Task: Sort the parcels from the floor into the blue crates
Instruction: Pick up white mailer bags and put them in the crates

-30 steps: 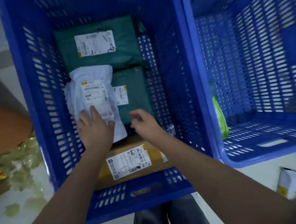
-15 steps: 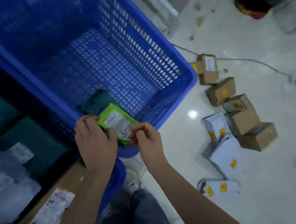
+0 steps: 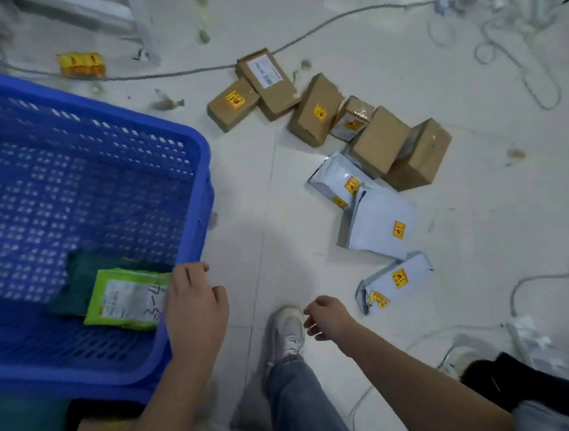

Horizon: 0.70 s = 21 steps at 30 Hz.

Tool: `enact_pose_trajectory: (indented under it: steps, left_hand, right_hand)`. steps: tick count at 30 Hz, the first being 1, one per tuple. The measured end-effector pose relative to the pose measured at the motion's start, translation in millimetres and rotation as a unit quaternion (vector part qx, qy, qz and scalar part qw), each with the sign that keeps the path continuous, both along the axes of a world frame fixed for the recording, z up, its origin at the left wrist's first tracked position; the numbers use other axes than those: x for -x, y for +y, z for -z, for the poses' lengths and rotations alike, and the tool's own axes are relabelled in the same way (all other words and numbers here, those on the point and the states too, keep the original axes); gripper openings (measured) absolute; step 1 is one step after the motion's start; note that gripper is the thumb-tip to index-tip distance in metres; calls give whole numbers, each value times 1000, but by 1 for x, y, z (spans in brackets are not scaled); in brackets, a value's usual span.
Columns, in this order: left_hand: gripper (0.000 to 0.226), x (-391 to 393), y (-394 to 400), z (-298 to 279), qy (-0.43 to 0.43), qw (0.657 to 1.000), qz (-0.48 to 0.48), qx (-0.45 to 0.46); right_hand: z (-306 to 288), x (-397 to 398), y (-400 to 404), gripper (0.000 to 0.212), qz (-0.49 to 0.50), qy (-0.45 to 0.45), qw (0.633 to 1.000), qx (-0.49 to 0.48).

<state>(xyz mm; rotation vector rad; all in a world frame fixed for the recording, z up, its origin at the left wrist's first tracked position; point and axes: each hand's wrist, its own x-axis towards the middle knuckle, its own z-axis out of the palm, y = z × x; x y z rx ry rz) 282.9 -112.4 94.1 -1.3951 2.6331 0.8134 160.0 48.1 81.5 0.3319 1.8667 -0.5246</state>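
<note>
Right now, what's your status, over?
Both hands empty: left hand by blue crate rim, right hand loose. Green parcel in crate. White mailers, boxes on floor.

Handwritten dark marks, possibly "3-4", stood on the white label of the green parcel (image 3: 127, 302) in the crate (image 3: 202, 174); its print was illegible. Yellow stickers on the white bags (image 3: 378, 222) and the label on one box (image 3: 268, 81) were too small to read.

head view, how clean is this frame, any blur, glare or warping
Head view: the blue crate is smeared with motion blur, its lattice streaked; the cardboard boxes and white mailers read sharper; soft glare pools on the floor by the shoe; wide-angle bending shows near the edges.
</note>
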Motion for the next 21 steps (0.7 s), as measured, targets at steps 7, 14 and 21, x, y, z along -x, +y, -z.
enact_pose_trajectory:
  steps: [7, 14, 21]
  left_hand:
    - [30, 57, 21, 11, -83, 983, 158, -34]
    - [14, 101, 23, 33, -250, 934, 242, -78]
    - [29, 195, 44, 55, -276, 914, 272, -122]
  right_hand:
    - [0, 44, 51, 11, -83, -35, 996, -15]
    - [6, 87, 84, 10, 7, -59, 998, -20]
    - [24, 141, 111, 13, 103, -40, 994, -25]
